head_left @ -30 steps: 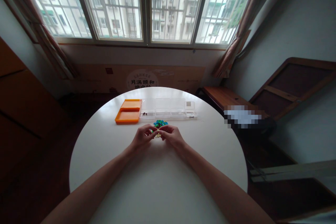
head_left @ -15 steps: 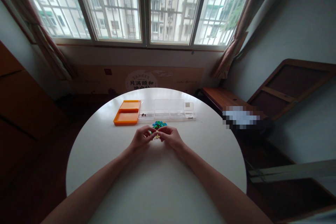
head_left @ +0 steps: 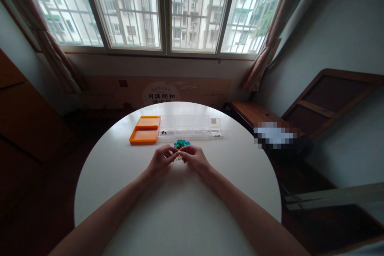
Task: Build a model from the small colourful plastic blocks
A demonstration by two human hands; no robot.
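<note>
My left hand (head_left: 162,157) and my right hand (head_left: 194,157) meet over the middle of the white table, fingertips pinched together. Between them is a tiny pale-yellow piece (head_left: 179,152), mostly covered by the fingers, so its kind cannot be made out. Just beneath the fingertips lie a few more pale-yellow pieces (head_left: 179,158). Right behind my hands sits a small heap of blue and green pieces (head_left: 182,143), partly hidden by the fingers.
An open orange box (head_left: 144,143) stands at the left back of the round white table (head_left: 180,208). Beside it is a clear plastic compartment case (head_left: 192,132) with a few small dark pieces (head_left: 163,132) in its left part. A wooden bench (head_left: 252,112) stands beyond the table at right.
The view has shifted very slightly. Both hands keep nearly the same pinched pose over the same spot.
</note>
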